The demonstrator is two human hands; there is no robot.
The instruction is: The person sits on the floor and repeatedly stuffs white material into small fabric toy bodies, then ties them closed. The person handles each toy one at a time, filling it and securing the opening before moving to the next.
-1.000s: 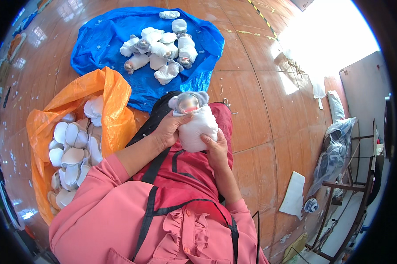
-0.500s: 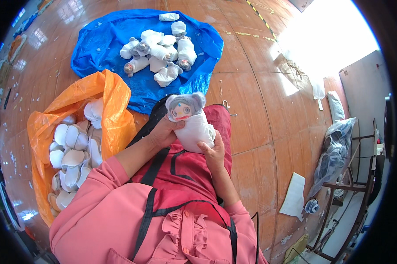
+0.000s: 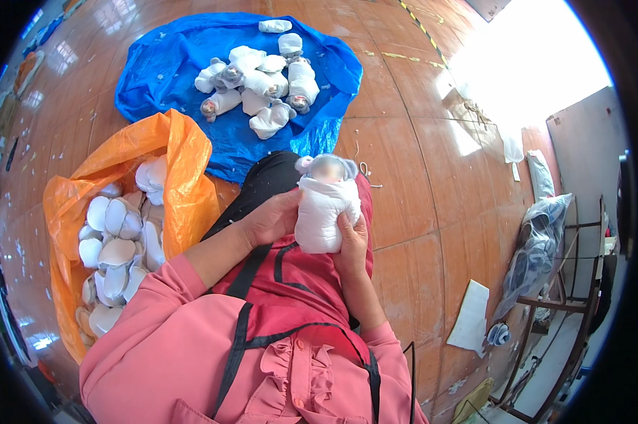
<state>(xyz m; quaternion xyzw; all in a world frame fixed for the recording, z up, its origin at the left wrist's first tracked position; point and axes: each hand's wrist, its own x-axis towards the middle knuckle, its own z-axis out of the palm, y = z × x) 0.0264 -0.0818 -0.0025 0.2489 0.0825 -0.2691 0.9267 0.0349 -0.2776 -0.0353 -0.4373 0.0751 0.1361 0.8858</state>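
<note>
Over my lap I hold a doll head [image 3: 326, 212] wrapped in white cloth, with grey fuzzy ears and a band of grey hair on top; its face is blurred. At its left side is my left hand [image 3: 276, 216], its fingertips hidden behind the bundle. My right hand [image 3: 352, 244] grips the lower right side, thumb pressed on the front of the cloth. Beyond my knees, several similar wrapped doll heads [image 3: 302, 83] lie in a heap on a spread blue sheet [image 3: 167, 71].
At my left stands an open orange sack [image 3: 191, 169] filled with white and beige padded shells [image 3: 117, 254]. To the right, a metal rack [image 3: 566, 304] stands beside a clear plastic bag [image 3: 534, 247] of dark items. A white sheet piece [image 3: 470, 318] lies on the tiled floor [image 3: 404, 184].
The wrapped doll head has turned more upright and shifted slightly right and down. My left hand has slid from below its face to its side; my right thumb now lies on the front.
</note>
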